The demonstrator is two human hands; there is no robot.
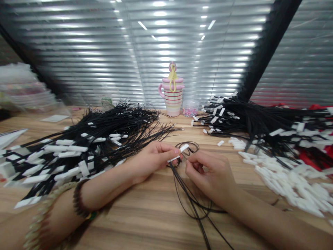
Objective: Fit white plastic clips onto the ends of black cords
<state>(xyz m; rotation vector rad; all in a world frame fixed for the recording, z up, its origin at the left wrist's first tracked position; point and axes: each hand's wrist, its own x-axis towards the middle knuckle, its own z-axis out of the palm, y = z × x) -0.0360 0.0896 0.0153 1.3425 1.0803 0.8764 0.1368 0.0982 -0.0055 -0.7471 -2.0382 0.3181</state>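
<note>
Just left of the middle, my left hand [162, 156] pinches a slim white plastic piece [184, 148] between thumb and fingers. A second white strip [173, 159] shows below the thumb. From the grip, several thin black cables [191, 199] run down toward the front edge. Small loops of black wire [194, 144] curl behind the white piece. My right hand [208, 170] is closed close by on the right, thumb and forefinger drawn together where the wire loops meet its fingertips. What lies inside that pinch is too small to make out.
Heaped black cables with white ends lie at left [104, 125] and right [249, 114]. Loose white pieces [286, 184] spread at the right. At the back stand a striped cup [173, 99] and a small clear tub [190, 108]. Stacked plastic containers [26, 90] are far left.
</note>
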